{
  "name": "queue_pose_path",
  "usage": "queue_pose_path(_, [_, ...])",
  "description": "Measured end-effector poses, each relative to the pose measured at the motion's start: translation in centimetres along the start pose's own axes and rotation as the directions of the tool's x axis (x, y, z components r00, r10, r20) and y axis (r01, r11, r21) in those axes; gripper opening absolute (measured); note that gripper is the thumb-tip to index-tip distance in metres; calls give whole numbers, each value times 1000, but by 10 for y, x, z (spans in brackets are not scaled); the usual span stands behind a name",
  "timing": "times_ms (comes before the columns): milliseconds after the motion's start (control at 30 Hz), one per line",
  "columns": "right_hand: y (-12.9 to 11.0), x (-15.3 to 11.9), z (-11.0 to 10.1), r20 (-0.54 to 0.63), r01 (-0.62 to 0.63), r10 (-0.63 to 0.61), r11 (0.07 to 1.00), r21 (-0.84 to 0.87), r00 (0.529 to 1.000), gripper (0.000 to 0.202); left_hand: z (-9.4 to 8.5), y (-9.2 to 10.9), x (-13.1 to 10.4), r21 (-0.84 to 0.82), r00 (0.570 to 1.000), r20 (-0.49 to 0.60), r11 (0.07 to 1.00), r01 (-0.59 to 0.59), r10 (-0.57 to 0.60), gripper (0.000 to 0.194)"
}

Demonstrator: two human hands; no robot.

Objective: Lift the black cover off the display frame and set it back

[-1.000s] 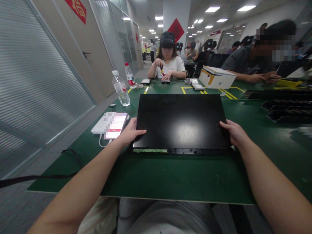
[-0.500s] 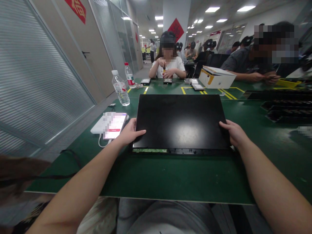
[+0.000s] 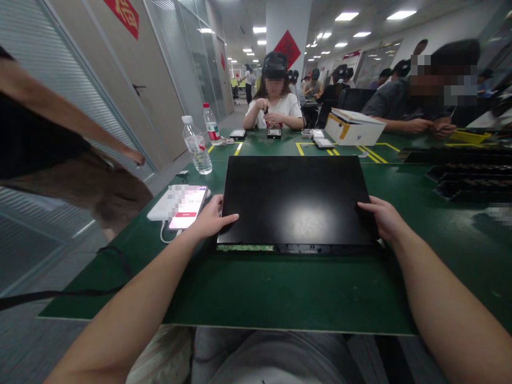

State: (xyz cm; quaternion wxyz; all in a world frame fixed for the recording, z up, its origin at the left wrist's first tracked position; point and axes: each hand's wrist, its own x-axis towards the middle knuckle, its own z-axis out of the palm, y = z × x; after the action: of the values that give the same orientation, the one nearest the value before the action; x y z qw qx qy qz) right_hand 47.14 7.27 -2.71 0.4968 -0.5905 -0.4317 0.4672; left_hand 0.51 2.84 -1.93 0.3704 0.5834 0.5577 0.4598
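A flat black display panel (image 3: 294,194) faces up in front of me, with a narrow green circuit strip (image 3: 245,248) along its near edge. My left hand (image 3: 210,217) grips the panel's left side, thumb on the dark surface and fingers around the edge. On the opposite side my right hand (image 3: 382,216) holds the right edge, its thumb also on top. The fingers beneath the panel are hidden. Left of my left hand, a lit phone (image 3: 187,208) leans on a white box-like object (image 3: 159,205) with a white cable.
Two water bottles, one white-capped (image 3: 197,146) and one red-capped (image 3: 212,127), stand at the table's left edge. Beyond the panel are a white box (image 3: 357,128) and small drives (image 3: 324,143). Dark strips (image 3: 472,181) lie at right. Co-workers sit opposite; a person (image 3: 76,144) passes at left.
The passing person at left has come further into view, with an arm and clothing now visible beside the table. My hands and the display panel have hardly moved.
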Motion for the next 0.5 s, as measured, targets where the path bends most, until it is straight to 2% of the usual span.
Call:
queue_pose_path(133, [-5,-3,0,14,33,-32,999,-23,999,31,2,-3,1,-23,1000,2,1000,13,-13,61])
queue_pose_path(333, [-12,-6,0,-2,71,-71,996,52,997,27,2,1,-1,-2,1000,7,1000,10,-10,58])
queue_pose_path(500, [-9,-3,-3,-1,144,-144,990,7,990,30,1,0,-1,-5,1000,2,1000,19,-19,61])
